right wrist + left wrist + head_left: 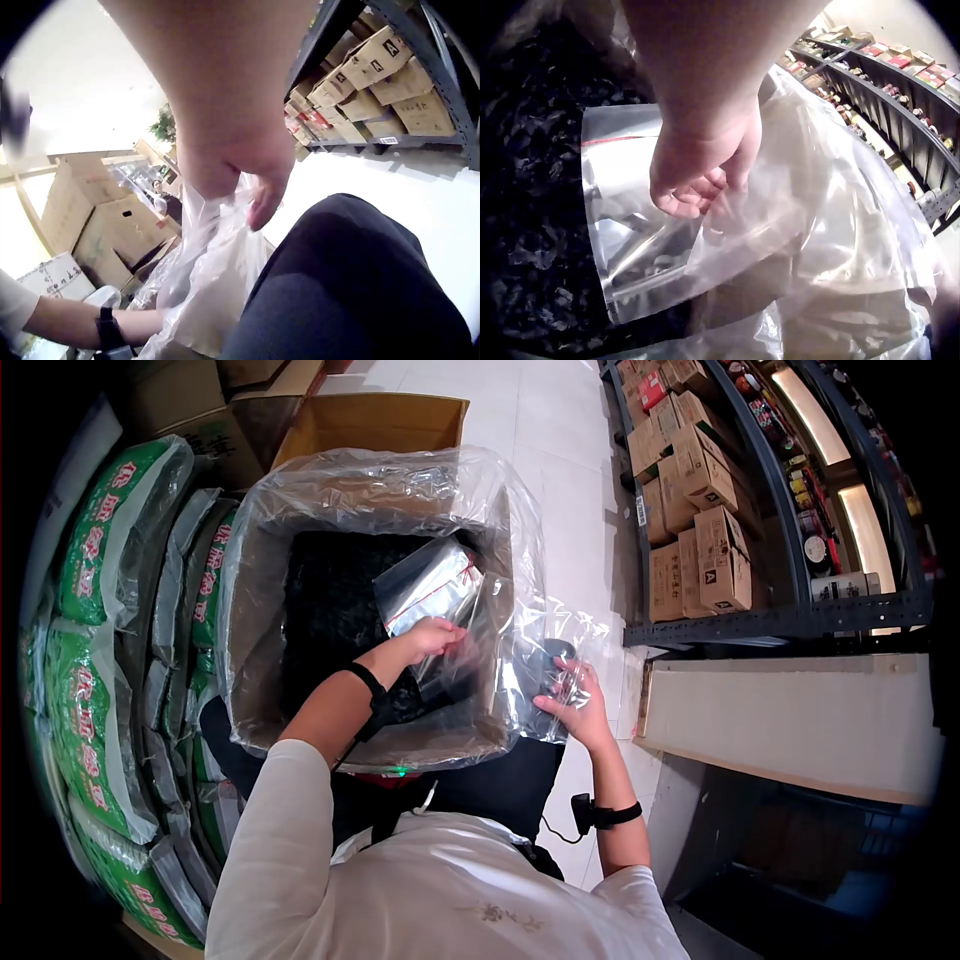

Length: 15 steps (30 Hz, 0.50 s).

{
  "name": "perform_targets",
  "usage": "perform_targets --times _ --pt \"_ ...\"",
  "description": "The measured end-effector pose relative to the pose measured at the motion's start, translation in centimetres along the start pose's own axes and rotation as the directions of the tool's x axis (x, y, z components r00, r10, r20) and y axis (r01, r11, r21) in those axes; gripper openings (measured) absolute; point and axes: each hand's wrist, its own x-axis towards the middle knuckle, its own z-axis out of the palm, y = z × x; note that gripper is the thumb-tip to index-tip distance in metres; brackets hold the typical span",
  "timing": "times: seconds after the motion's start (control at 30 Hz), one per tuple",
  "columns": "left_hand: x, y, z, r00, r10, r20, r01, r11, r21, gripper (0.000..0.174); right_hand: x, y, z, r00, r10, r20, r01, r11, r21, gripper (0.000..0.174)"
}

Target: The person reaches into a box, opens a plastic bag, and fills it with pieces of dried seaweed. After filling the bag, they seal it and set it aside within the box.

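Observation:
My left hand point(437, 638) reaches into a carton lined with clear film, its fingers curled and pinching the edge of a clear plastic bag point(641, 247). A red line runs along one end of this flat bag, which lies over a mass of black, crinkled flakes point(536, 247). At the carton's right side my right hand point(575, 700) grips a gathered fold of the clear plastic liner point(217, 277) between thumb and fingers. The liner point(380, 470) covers the carton's walls and spills over its rim.
Green printed sacks point(95, 710) are stacked close on the left. A brown carton flap point(375, 422) rises behind the lined box. Dark metal shelving point(780, 622) with small cartons point(722, 560) stands to the right. A dark-clothed knee point(345, 277) is near my right hand.

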Motion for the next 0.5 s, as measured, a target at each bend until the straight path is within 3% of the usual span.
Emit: perform_targets --times 0.03,0.07,0.1,0.27,0.37,0.47,0.5 --pt "-0.2 0.0 -0.3 0.999 0.025 -0.021 -0.029 0.979 -0.201 0.018 0.0 0.3 -0.2 0.994 0.106 0.039 -0.111 0.978 0.176 0.074" --pt "-0.6 0.3 -0.8 0.999 0.025 -0.02 -0.028 0.98 -0.198 0.018 0.1 0.1 -0.4 0.975 0.198 0.096 -0.219 0.913 0.343 0.071" --pt "-1.2 0.8 -1.6 0.995 0.084 -0.052 -0.094 0.969 -0.228 0.02 0.2 0.9 -0.6 0.994 0.107 0.027 -0.111 0.956 0.271 0.066" --pt "-4.2 3.0 -5.8 0.937 0.248 -0.244 -0.295 0.939 -0.177 0.019 2.0 -0.2 -1.1 0.993 0.093 -0.074 -0.069 0.959 0.274 0.061" --pt "-6.5 4.3 -8.0 0.895 0.315 -0.317 -0.371 0.919 -0.133 0.012 3.6 -2.6 -0.5 0.993 -0.027 -0.117 0.028 1.0 0.006 0.059" --pt "-8.9 5.0 -10.0 0.86 0.368 -0.353 -0.423 0.901 -0.092 0.012 5.1 -4.4 0.9 0.97 -0.164 -0.18 0.165 0.986 -0.009 0.06" --pt "-9.9 5.4 -10.4 0.839 0.388 -0.38 -0.444 0.894 -0.066 0.014 5.5 -5.5 1.0 0.989 -0.061 -0.137 0.065 0.998 0.025 0.058"
